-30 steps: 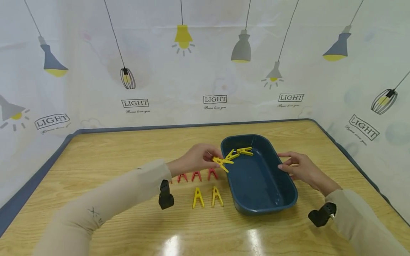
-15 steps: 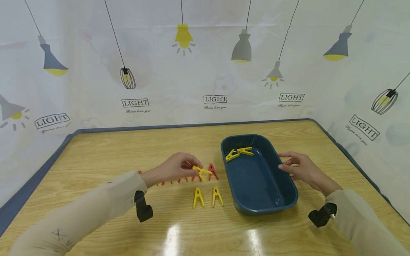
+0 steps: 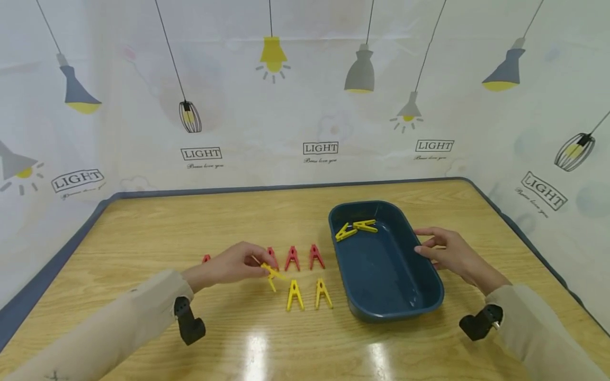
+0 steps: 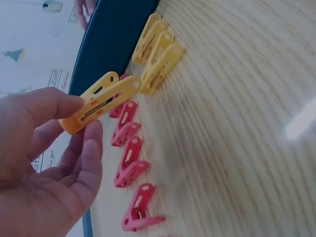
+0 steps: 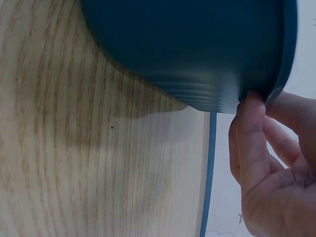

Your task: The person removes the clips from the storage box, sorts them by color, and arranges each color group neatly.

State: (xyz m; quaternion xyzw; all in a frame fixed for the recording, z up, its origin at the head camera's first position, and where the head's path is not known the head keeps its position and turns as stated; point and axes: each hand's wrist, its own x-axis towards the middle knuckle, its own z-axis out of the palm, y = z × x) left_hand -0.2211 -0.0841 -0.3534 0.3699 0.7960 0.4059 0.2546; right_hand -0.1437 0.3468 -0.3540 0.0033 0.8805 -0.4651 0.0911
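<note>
My left hand (image 3: 236,263) pinches a yellow clothespin (image 3: 272,274) above the table, left of two yellow clothespins (image 3: 295,295) (image 3: 322,293) that stand in a row. In the left wrist view the pinched clothespin (image 4: 101,101) lies between thumb and fingers. Behind are red clothespins (image 3: 292,258), some hidden by the hand. A blue basin (image 3: 381,264) holds two yellow clothespins (image 3: 365,226) near its far left corner. My right hand (image 3: 450,254) grips the basin's right rim; in the right wrist view the thumb and fingers of the hand (image 5: 276,168) hold the rim from outside.
The wooden table (image 3: 167,227) has a dark blue border at its far edge (image 3: 286,187). A white curtain (image 3: 238,106) printed with lamps hangs behind it and at both sides. One red clothespin (image 3: 206,258) shows behind my left wrist.
My left hand has moved left and nearer, away from the basin, carrying the yellow clothespin to the left end of the yellow row. My right hand and the basin have stayed nearly still.
</note>
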